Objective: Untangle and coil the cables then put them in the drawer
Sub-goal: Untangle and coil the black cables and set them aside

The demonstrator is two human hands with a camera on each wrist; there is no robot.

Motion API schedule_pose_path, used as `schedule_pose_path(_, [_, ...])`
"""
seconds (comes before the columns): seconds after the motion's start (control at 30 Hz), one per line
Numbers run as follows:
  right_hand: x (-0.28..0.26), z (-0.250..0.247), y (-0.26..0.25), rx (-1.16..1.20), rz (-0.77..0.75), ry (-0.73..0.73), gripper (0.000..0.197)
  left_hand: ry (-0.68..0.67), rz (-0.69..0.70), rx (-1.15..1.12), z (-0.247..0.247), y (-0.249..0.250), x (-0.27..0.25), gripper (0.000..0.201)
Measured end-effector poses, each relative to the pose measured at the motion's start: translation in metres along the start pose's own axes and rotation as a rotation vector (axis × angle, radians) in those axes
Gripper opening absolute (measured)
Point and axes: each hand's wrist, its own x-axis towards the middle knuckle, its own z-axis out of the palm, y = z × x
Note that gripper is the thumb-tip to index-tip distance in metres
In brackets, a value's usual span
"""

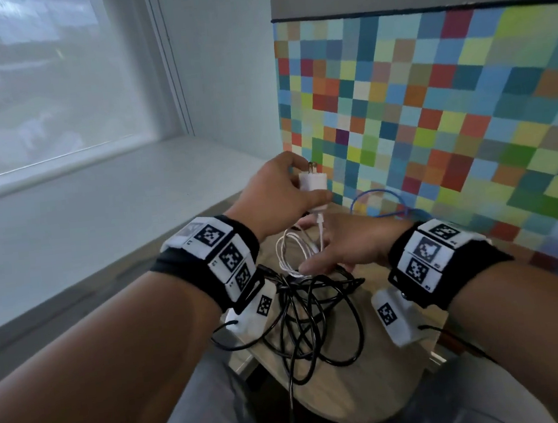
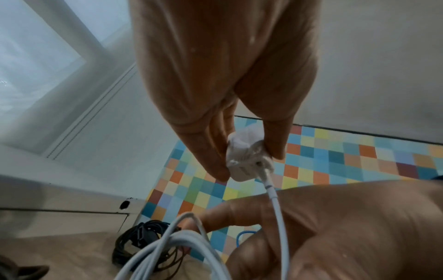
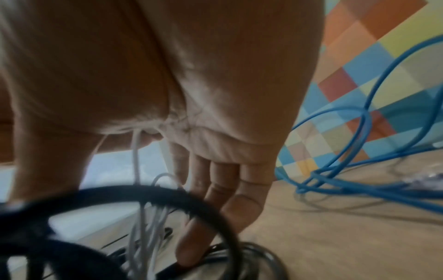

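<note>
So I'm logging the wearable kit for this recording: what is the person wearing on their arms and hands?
Both forearms are bare, with no sleeves or gloves. The left wrist and the right wrist each carry a black band covered in white square tiles printed with black coded markers. A white block with another marker hangs under each wrist, trailing a thin black wire.

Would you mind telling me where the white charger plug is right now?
In the head view the white charger plug is pinched in the left hand, raised above the table, with its white cable running down to the right hand.
</note>
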Motion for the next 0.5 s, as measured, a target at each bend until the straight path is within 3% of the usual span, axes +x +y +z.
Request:
schedule_pose_path(0.13, [0.019, 0.006, -0.006, -0.057, -0.039, 0.137, 0.026, 0.063, -0.073, 0.006, -0.004, -0.013, 0.013, 0.065])
schedule_pose_path(0.2, [0.03, 0.001, -0.008, -0.028, -0.046, 0.164, 0.013, 0.115, -0.118, 0.029, -0.014, -0.023, 0.02, 0.057])
schedule_pose_path(0.3, [0.046, -0.014, -0.016, 0.05, -0.045, 0.159, 0.014, 0.167, -0.198, -0.037, -0.032, -0.042, 0.031, 0.048])
schedule_pose_path(0.5, [0.091, -0.024, -0.027, 0.077, -0.061, 0.062, 0.018, 0.148, -0.375, -0.119, -0.061, -0.083, 0.04, 0.057])
